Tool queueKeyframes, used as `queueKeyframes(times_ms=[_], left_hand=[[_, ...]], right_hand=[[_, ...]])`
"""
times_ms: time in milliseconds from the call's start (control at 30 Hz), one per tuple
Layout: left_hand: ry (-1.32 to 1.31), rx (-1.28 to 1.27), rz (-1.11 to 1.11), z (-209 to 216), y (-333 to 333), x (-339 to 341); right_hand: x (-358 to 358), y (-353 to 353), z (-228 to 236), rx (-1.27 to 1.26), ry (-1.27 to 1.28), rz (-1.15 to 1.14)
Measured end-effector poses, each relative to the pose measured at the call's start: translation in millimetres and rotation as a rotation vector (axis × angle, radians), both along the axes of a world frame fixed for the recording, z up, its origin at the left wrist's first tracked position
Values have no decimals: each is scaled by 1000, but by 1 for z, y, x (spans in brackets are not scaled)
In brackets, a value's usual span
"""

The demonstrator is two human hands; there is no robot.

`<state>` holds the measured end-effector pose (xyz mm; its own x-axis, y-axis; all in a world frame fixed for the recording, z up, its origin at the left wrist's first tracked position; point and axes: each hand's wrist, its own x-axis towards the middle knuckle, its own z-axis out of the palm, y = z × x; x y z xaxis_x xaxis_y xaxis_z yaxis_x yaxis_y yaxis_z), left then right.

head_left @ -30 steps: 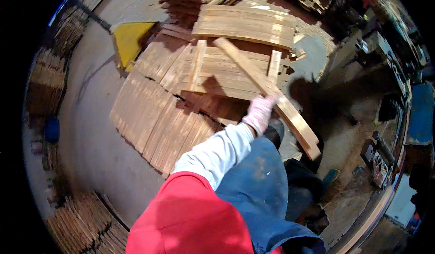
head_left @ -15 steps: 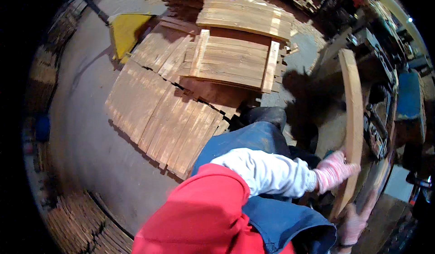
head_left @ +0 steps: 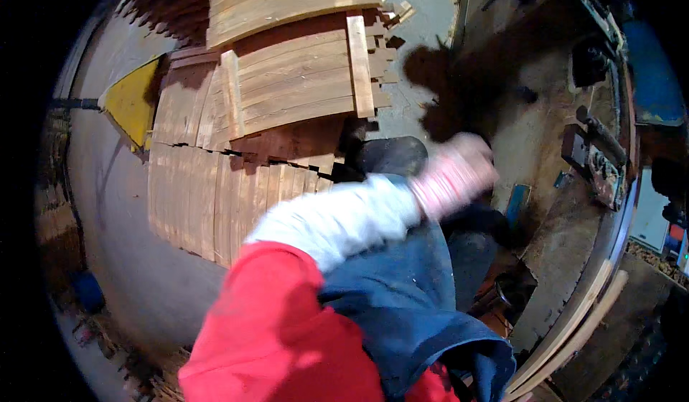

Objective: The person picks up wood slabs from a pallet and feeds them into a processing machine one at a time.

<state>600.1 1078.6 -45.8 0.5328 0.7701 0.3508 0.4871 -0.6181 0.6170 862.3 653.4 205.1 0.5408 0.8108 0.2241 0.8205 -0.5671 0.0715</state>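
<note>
My left hand [head_left: 459, 176], in a pink and white knitted glove, is raised over my lap near my knee. Motion smears its fingers, and I see nothing held in it. My right hand is out of view. Two long wooden strips [head_left: 574, 337] lie side by side at the lower right, running along the machine's edge and out at the bottom. Beyond my knees stands a stack of wooden boards [head_left: 183, 194]; on its far part rests a slatted panel [head_left: 294, 79] with a crosspiece at each end.
Another board panel [head_left: 294, 3] lies beyond the slatted one. A yellow triangular metal part [head_left: 133, 104] with a dark bar stands left of the stack. Along my right runs a dusty machine bed [head_left: 545, 151] with metal fittings [head_left: 603, 165] and a blue housing [head_left: 657, 72].
My left hand has let go of the wooden bar and moved left and up over my lap. The upright bar is gone from its place; my right hand has left the view. The view has shifted.
</note>
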Motion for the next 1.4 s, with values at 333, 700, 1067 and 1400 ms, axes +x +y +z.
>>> queueKeyframes(times_ms=[333,700,1067,1400], left_hand=[[589,-288,987,-75,327,-327],[858,-226,767,-73,474,-346],[823,-316,526,-75,366,-322],[470,331,599,121,223,-265]], right_hand=[[75,247,-83,145,24,154],[39,310,-119,140,101,71],[4,149,-53,7,57,63],[111,217,-72,149,79,217]])
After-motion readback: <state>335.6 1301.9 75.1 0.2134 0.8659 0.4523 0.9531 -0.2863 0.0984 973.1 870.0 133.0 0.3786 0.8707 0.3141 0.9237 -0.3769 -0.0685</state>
